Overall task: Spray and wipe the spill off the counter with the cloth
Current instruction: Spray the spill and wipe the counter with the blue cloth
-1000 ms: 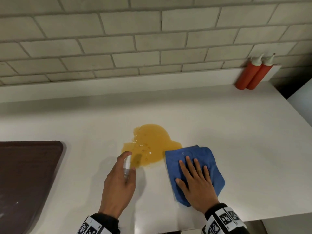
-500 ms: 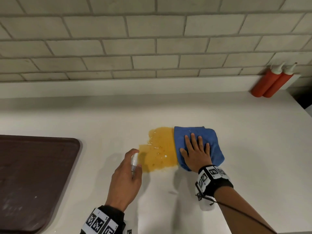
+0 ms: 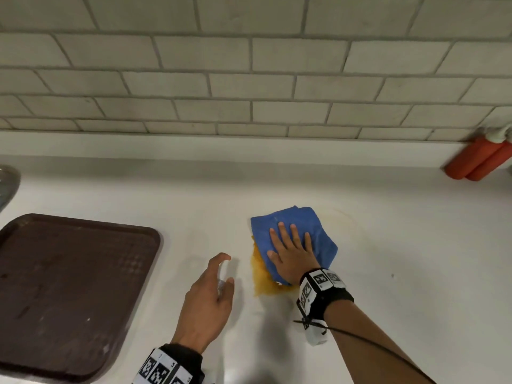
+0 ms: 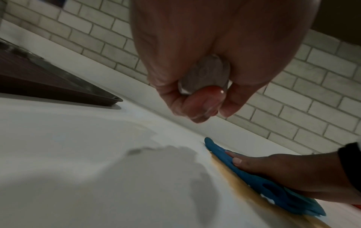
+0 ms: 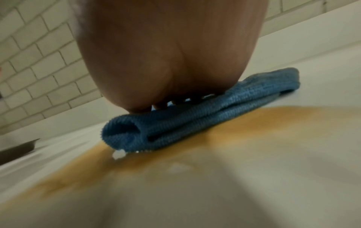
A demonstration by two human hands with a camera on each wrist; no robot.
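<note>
While pressing the cloth (image 3: 293,231) flat with open right hand (image 3: 291,253), risks smearing the spill (image 3: 260,275) wider over the tabletop (image 3: 388,245). Left hand (image 3: 205,303) gripping spray bottle (image 3: 221,278).

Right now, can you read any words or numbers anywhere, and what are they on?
No words or numbers can be read in these pictures.
Left wristband: black-and-white square code patterns only, no letters.
Right wristband: the same square code patterns, no letters.
Red bottles: blurred, no label visible.
Spray bottle in the left hand: no label visible.
Cloth, tray, tiles: no writing visible.
</note>
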